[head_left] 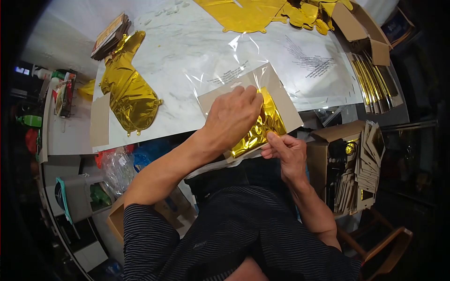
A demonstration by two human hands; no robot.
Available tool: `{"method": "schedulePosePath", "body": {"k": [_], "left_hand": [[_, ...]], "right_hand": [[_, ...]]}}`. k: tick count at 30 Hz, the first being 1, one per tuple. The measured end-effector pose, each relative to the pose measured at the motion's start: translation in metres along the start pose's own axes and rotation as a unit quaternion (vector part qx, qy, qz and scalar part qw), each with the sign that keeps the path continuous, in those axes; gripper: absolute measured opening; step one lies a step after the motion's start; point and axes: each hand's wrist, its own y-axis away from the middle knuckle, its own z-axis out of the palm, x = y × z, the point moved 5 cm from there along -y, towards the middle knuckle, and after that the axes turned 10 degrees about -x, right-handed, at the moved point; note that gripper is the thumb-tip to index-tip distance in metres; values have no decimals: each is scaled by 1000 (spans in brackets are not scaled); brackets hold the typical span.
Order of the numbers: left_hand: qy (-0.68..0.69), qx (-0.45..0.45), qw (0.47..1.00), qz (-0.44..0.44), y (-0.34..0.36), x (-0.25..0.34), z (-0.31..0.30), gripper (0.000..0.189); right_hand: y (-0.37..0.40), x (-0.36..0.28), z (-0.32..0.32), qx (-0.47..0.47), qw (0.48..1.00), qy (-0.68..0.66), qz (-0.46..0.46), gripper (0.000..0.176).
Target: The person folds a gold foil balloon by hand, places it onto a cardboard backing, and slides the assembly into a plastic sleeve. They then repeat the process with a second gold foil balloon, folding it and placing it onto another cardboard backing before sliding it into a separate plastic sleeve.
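A folded gold foil balloon [273,117] lies on a grey-brown cardboard card [287,100] at the near edge of the table. My left hand [234,110] reaches across the card, its fingers curled closed at the balloon's upper part. Lower down, my right hand [288,154] pinches the near edge, thumb on the foil and fingers beneath the card. Clear plastic film [243,51] with printed text spreads around and beyond the card. The left palm and some fingertips are hidden.
An unfolded gold balloon [129,89] lies at the left beside stacked cards [111,35]. More gold balloons [243,16] are at the far edge. An open carton [363,28] stands far right above several packed cards [372,82]. Another box of cards [351,173] sits near right, by a wooden chair [389,253].
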Motion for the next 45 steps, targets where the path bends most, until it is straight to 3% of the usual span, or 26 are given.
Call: {"method": "schedulePosePath", "body": {"k": [3, 7, 16, 18, 19, 21, 23, 25, 29, 31, 32, 34, 40, 45], "left_hand": [[-9, 8, 1000, 24, 1, 4, -3, 16], [-10, 39, 999, -24, -6, -3, -9, 18], [-1, 14, 998, 55, -18, 11, -7, 18], [33, -14, 998, 51, -12, 13, -8, 36], [33, -13, 998, 51, -9, 13, -9, 36], [-12, 45, 999, 0, -1, 7, -17, 18], [-33, 43, 998, -17, 9, -3, -15, 19], [-54, -19, 997, -50, 19, -8, -11, 18], [-29, -57, 997, -43, 32, -1, -16, 17], [-12, -115, 990, -81, 32, -1, -16, 26], [-12, -115, 990, -82, 30, -2, -13, 26], [-40, 5, 998, -53, 22, -4, -16, 21], [-51, 45, 998, -11, -6, 4, -11, 13], [-26, 24, 999, 25, -7, 16, -12, 15]], "right_hand": [[1, 2, 1, 11, 1000, 7, -3, 30], [3, 5, 7, 4, 999, 38, -11, 30], [1, -2, 13, 8, 1000, 20, -23, 29], [0, 1, 8, 12, 1000, 16, -17, 30], [-1, 2, 6, 13, 1000, 14, -11, 30], [0, 0, 6, 21, 1000, 11, -16, 30], [0, -1, 6, 29, 999, 9, -21, 30], [-2, -2, 4, 41, 999, 7, -32, 31], [-2, 0, 14, 28, 999, 9, -24, 31], [-3, 1, 22, 7, 999, 18, -29, 30], [-3, 3, 24, 2, 1000, 15, -25, 31], [-3, 3, 30, -3, 999, 23, -22, 31], [-3, 4, 40, -8, 999, 36, -29, 32], [-7, 1, 30, 16, 998, 53, -25, 33]]}}
